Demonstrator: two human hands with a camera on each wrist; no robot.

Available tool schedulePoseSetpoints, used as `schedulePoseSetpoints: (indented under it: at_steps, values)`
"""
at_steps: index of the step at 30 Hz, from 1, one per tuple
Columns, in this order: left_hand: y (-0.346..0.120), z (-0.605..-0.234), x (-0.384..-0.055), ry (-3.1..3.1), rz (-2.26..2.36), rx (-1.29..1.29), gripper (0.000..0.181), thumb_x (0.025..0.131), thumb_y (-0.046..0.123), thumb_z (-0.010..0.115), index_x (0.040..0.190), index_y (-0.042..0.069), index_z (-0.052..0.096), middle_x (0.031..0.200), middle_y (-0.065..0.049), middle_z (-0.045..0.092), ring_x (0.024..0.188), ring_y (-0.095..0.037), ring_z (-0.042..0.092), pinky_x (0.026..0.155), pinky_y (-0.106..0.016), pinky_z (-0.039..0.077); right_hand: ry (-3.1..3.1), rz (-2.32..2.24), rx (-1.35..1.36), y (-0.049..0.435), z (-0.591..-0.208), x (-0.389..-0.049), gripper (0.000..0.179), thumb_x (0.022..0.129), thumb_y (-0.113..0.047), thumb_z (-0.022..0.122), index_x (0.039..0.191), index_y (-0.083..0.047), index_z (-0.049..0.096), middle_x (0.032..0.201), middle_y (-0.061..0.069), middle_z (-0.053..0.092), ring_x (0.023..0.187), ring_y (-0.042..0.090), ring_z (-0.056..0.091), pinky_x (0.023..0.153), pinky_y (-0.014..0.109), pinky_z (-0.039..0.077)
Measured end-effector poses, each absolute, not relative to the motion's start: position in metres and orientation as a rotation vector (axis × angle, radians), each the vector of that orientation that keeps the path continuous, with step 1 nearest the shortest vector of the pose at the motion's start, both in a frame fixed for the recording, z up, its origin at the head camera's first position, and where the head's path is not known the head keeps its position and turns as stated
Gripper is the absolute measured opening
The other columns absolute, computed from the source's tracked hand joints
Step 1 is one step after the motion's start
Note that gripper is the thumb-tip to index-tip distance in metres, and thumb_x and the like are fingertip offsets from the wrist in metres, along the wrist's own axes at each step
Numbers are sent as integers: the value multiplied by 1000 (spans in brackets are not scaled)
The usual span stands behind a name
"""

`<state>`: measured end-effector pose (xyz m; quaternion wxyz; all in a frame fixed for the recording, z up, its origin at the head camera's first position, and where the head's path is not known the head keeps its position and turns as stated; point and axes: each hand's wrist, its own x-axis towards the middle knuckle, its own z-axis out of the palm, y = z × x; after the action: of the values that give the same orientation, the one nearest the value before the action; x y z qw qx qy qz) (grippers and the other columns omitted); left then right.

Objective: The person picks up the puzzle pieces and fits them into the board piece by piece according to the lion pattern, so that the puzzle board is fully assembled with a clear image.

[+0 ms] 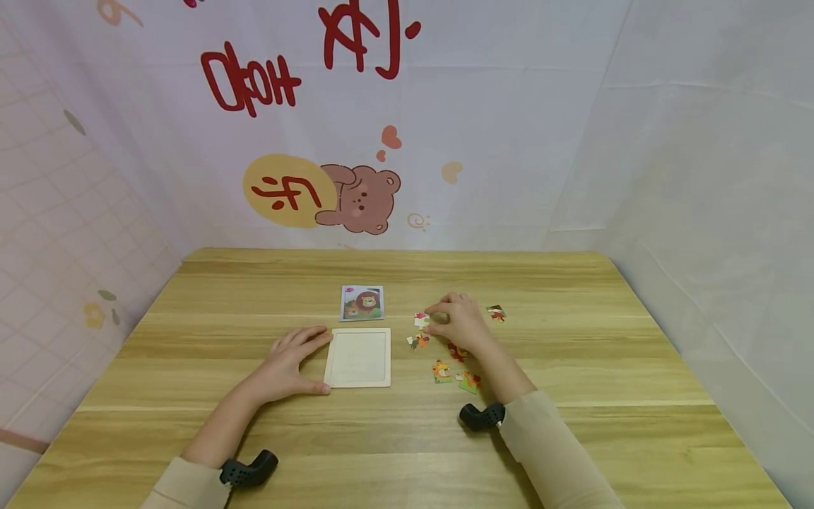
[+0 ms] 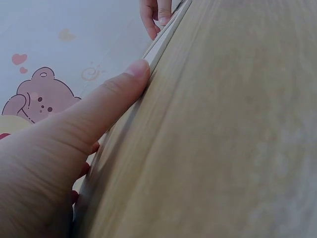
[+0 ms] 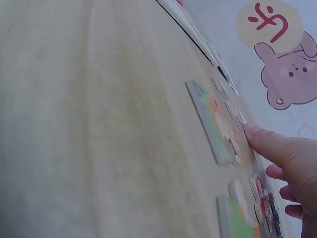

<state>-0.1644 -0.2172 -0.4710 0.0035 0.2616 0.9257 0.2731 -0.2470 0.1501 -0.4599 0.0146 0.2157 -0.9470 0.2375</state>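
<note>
A shallow cream puzzle tray lies flat on the table. My left hand spans its left side, the thumb at the near corner and fingertips at the far corner; the left wrist view has that thumb against the tray's edge. To the right, my right hand pinches a white and pink puzzle piece between thumb and finger, low over the table. Close by lie an orange and white piece, a lion-face piece, a green and orange piece and a dark red piece, partly hidden by the wrist.
Beyond the tray lies a lion picture card. Another puzzle piece sits right of the right hand. The wooden table meets a printed cloth backdrop at the back. Black wrist devices are on both arms.
</note>
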Motion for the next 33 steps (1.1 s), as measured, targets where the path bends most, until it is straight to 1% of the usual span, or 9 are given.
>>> schedulePoseSetpoints:
  at_steps: [7, 11, 20, 29, 33]
  values:
    - [-217, -470, -166, 2907, 844, 818, 99, 67, 65, 75, 144, 10, 45, 150, -13, 34, 135, -41, 23, 101, -65, 11, -2904, 809, 694, 149, -462, -248, 31, 81, -38, 77, 106, -21, 75, 108, 5, 58, 99, 24, 48, 89, 44, 36]
    - [-216, -469, -166, 2905, 845, 819, 99, 67, 64, 75, 144, 9, 45, 150, -13, 34, 135, -41, 23, 101, -65, 11, -2891, 832, 696, 151, -464, -249, 30, 80, -37, 77, 105, -20, 76, 106, 3, 59, 98, 23, 48, 88, 44, 37]
    - [-215, -469, -166, 2903, 842, 821, 99, 67, 65, 75, 144, 10, 45, 150, -13, 34, 135, -41, 23, 101, -64, 13, -2818, 861, 728, 152, -467, -248, 29, 78, -36, 79, 101, -18, 77, 101, 0, 60, 93, 20, 49, 82, 39, 39]
    - [-216, -470, -166, 2903, 847, 822, 99, 67, 64, 75, 144, 10, 45, 150, -13, 33, 135, -40, 23, 102, -63, 12, -2726, 868, 813, 143, -459, -240, 29, 78, -38, 80, 99, -19, 77, 100, -1, 61, 97, 20, 50, 88, 41, 39]
    - [-215, -470, -166, 2898, 849, 824, 99, 68, 64, 75, 145, 10, 45, 150, -13, 33, 135, -40, 22, 102, -63, 12, -2659, 853, 874, 136, -452, -235, 28, 77, -36, 80, 98, -18, 78, 97, -2, 62, 95, 19, 51, 86, 40, 39]
